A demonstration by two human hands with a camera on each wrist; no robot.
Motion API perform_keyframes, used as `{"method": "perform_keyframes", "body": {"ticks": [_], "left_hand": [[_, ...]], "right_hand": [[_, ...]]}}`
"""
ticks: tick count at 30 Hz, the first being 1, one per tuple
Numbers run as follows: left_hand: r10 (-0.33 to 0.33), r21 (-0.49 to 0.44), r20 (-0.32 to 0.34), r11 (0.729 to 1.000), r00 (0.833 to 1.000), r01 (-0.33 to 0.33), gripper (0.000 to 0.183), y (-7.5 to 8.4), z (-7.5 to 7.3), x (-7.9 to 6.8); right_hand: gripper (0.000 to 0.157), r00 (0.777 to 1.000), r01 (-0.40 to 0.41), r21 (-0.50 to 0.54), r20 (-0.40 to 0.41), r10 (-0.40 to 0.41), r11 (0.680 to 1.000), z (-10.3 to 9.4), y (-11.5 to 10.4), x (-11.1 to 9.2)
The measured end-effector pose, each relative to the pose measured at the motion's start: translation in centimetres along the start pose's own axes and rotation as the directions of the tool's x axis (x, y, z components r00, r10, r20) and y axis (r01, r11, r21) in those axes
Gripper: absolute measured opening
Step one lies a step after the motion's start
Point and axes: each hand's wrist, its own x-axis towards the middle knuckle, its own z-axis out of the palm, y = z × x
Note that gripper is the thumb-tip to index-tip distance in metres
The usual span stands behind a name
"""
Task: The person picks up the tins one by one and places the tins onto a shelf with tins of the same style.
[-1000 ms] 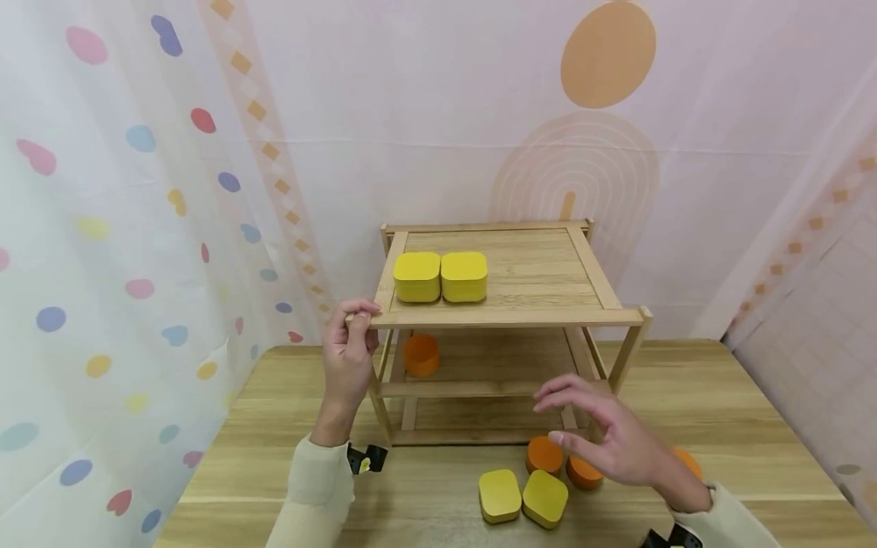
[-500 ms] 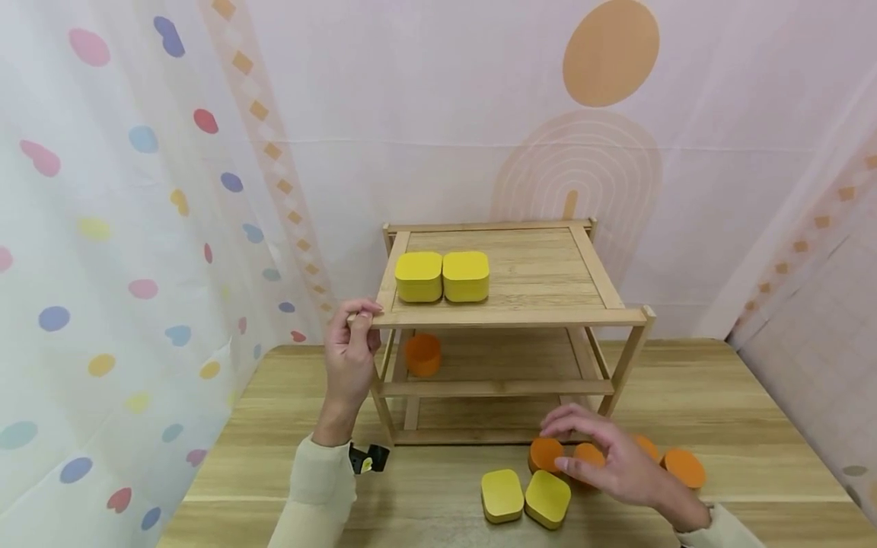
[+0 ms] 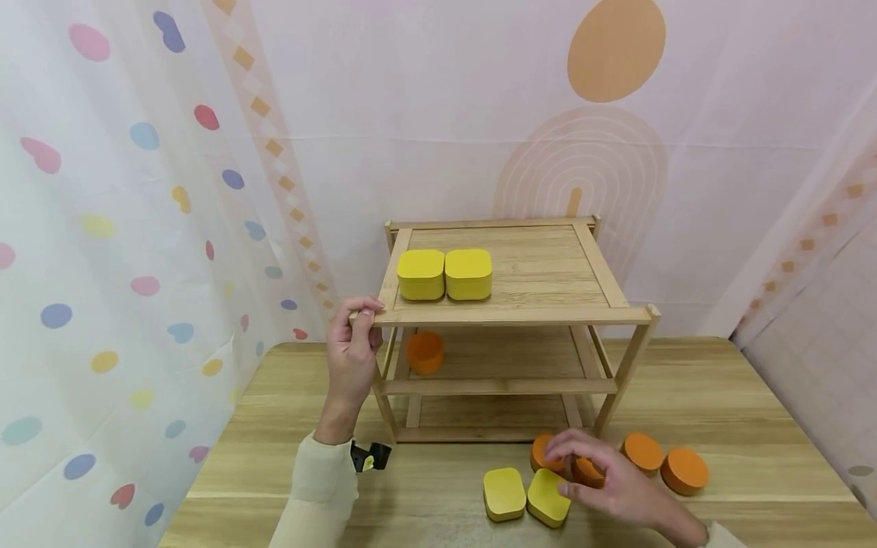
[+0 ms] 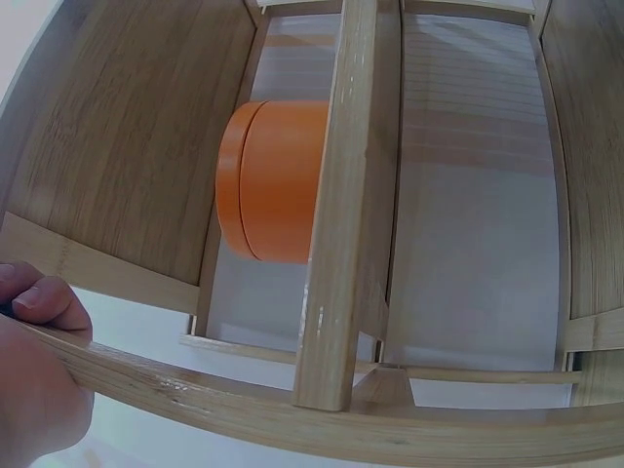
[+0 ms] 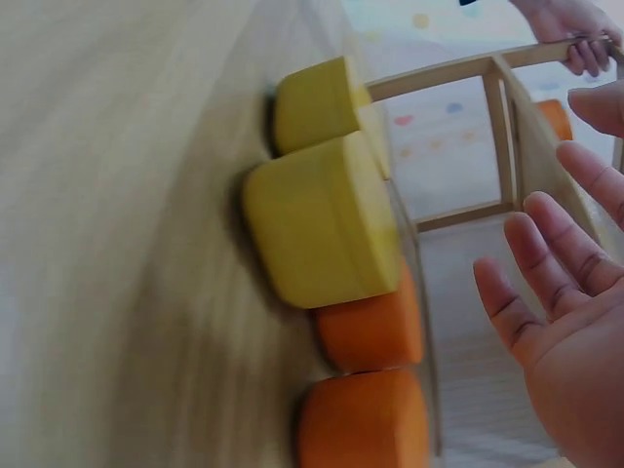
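My left hand (image 3: 351,361) grips the front left corner of a wooden shelf rack (image 3: 541,262). Over the tabletop hovers my right hand (image 3: 610,483), fingers spread and apart, above a yellow square tin (image 3: 546,508) and an orange round tin (image 3: 588,473). In the right wrist view its palm is bare, with fingers (image 5: 536,253) beside the tins. A second yellow tin (image 3: 504,495) stands to the left, a second orange tin (image 3: 543,450) behind, partly covered by the fingers. Two yellow tins (image 3: 444,275) stand side by side on the top shelf; one orange lidded tin (image 4: 278,180) sits on the shelf below.
Two more orange tins (image 3: 642,453) stand on the wooden table (image 3: 726,426), right of my right hand. The rack's front rails (image 3: 500,387) and slanted leg (image 3: 626,365) rise just behind the tins. Patterned curtains (image 3: 445,114) hang behind and at the left.
My right hand has come down and toward me, from in front of the rack to over the tins, uncovering orange tins at the right. My left hand keeps its grip on the rack corner.
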Motion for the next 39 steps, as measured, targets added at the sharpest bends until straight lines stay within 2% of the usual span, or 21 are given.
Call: {"method": "perform_keyframes", "body": {"ticks": [8, 19, 25, 39], "left_hand": [[-0.012, 0.009, -0.008, 1.0, 1.0, 0.012, 0.019, 0.1, 0.1, 0.0], [-0.009, 0.015, -0.007, 1.0, 1.0, 0.009, 0.021, 0.1, 0.1, 0.0], [-0.005, 0.02, -0.011, 1.0, 1.0, 0.005, 0.021, 0.1, 0.1, 0.1], [-0.011, 0.031, -0.007, 0.999, 1.0, 0.011, 0.022, 0.2, 0.0, 0.0]], "right_hand": [[0.035, 0.999, -0.038, -0.021, -0.024, 0.037, 0.999, 0.5, 0.7, -1.7], [0.036, 0.993, -0.115, 0.073, 0.031, 0.113, 0.991, 0.5, 1.2, -3.1], [0.036, 0.988, -0.152, 0.078, 0.049, 0.149, 0.985, 0.6, 1.4, -3.5], [0.037, 0.958, -0.278, 0.043, 0.08, 0.274, 0.96, 0.9, 1.5, -3.9]]}}
